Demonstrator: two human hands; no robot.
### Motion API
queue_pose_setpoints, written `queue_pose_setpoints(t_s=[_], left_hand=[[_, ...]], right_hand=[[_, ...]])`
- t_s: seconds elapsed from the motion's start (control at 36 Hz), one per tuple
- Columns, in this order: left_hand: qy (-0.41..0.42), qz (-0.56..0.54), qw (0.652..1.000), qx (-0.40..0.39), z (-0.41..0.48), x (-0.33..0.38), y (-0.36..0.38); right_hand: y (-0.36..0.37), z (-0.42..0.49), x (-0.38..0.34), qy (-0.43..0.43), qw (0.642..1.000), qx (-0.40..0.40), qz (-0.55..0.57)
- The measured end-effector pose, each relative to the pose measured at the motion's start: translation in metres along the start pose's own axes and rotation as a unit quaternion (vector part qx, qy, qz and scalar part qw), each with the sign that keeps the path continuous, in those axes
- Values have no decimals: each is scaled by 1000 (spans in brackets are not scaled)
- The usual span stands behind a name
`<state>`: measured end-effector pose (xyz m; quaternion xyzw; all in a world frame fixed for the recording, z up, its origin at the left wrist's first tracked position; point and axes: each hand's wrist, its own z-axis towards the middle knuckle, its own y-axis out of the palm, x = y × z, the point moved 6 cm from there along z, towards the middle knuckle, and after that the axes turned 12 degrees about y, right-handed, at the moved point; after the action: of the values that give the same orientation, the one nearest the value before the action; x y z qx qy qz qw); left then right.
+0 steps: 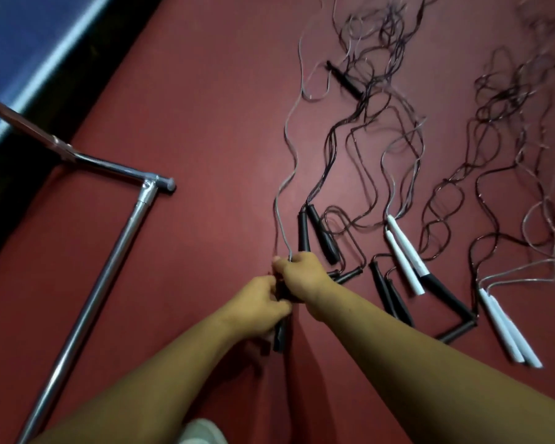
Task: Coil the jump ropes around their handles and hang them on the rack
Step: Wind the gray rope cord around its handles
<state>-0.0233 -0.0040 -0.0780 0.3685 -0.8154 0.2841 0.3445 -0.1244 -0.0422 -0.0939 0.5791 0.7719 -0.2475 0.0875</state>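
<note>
While left hand point(257, 304) and right hand point(303, 277) both clench the black handles point(280, 336) near centre, the thin cord point(281, 216) trails toward 12 o'clock, likely light, limp, kink-prone; hold by the stiff handles.

A: Where are the jump ropes point(370, 91) lying?
B: Sprawling uncoiled on the floor point(205, 123), black handles point(303, 232) and white handles point(407, 246) paired (cords tangling beyond). One black pair point(281, 334) is being held; the rack point(87, 312) is standing left.

Black cylindrical handles point(280, 336) mostly hidden beneath left hand point(257, 302) and right hand point(302, 277); chrome tubular rack point(87, 302) cut off lower left; thin tangled ropes point(510, 91) blurred, running past top edge; pale object point(199, 432) at bottom edge unidentifiable.
</note>
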Motion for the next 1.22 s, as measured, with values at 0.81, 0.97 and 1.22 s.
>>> queue_pose_setpoints(t_s=[0.81, 0.97, 1.22], left_hand=[[97, 233, 967, 26, -292, 261, -42], [108, 229, 963, 93, -331, 279, -35], [90, 352, 921, 141, -323, 271, -58]], right_hand=[[-154, -400, -75, -237, 918, 92, -306], [-148, -441, -65, -267, 916, 62, -292], [-165, -438, -61, -249, 887, 124, -370]])
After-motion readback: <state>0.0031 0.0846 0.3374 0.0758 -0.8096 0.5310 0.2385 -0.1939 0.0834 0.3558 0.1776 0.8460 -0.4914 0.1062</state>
